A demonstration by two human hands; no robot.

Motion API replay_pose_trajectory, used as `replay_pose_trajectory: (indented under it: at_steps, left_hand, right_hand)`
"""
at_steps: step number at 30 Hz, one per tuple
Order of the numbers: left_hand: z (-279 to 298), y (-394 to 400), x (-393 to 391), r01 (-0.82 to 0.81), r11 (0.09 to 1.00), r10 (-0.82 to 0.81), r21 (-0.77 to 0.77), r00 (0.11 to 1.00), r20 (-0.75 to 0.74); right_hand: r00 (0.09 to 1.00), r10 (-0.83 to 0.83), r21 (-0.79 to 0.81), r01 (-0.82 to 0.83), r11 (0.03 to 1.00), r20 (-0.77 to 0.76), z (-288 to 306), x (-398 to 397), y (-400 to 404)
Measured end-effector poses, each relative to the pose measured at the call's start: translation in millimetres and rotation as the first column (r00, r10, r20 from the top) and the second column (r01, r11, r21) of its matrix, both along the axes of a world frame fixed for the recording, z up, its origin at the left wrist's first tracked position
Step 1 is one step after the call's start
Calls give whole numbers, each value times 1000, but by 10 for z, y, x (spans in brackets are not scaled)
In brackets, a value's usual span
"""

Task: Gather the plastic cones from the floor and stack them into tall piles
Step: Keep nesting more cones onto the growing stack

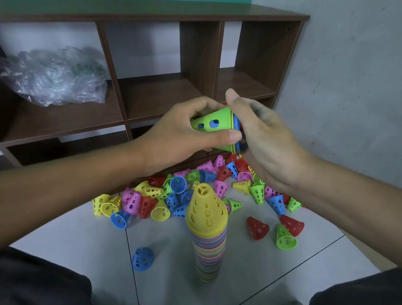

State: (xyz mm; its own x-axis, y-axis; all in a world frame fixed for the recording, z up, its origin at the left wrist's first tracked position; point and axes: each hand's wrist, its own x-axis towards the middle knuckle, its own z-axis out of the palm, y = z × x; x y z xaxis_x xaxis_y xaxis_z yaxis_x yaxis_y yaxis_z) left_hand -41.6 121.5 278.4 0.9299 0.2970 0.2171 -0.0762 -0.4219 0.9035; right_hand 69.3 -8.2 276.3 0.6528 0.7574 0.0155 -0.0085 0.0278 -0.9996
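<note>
Left hand [182,134] grips a green cone [214,130] lying sideways in mid-air, thumb under and fingers curled over it, a blue cone nested inside; right hand [263,143] is at the wide rim end, palm against it, fingers relaxed, finger contact unclear. Tall multicoloured stack [209,237] topped by a yellow cone stands upright on the tiled floor [82,232] below the hands. Loose cones [174,197] lie scattered behind it, near the wooden shelf unit [157,93].

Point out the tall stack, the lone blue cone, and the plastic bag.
tall stack [207,225], head view, yellow top cone
lone blue cone [142,258], head view, its side
plastic bag [52,79], head view, its middle
</note>
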Motion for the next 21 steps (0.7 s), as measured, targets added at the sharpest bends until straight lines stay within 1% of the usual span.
replay_pose_trajectory:
  at_steps: [4,6,8,10,12,14,16,19,21]
  left_hand:
    - [-14,10,2,-13,1000,13,18,1000,-12]
    - [2,4,-17,-24,999,25,48,1000,-14]
    - [47,12,-50,-31,990,32,134,999,-9]
    - [92,63,-98,-36,966,41,255,999,-13]
    - [131,155,-158,-49,914,61,403,998,-18]
    - [171,232,-230,-49,844,68,534,998,-17]
    - [203,268,-307,-2,796,38,605,998,-46]
    - [213,268,-413,90,722,0,686,992,-130]
    - [207,250,-454,137,664,-18,735,986,-167]
  right_hand:
    - [997,64,9,-63,998,-53,34,-11,8]
    - [992,114,3,-115,993,-52,54,-17,-24]
    - [993,118,-16,-119,993,-27,50,-6,-61]
    - [999,42,-32,-43,999,-18,34,36,-83]
    - [1000,-25,-65,25,998,-2,22,91,-105]
    - [999,-49,-94,50,994,10,-1,154,-145]
    - [998,-58,-121,61,991,30,-28,206,-197]
    - [991,-68,-168,87,982,115,-56,224,-269]
    - [985,-91,-165,116,979,148,-62,217,-305]
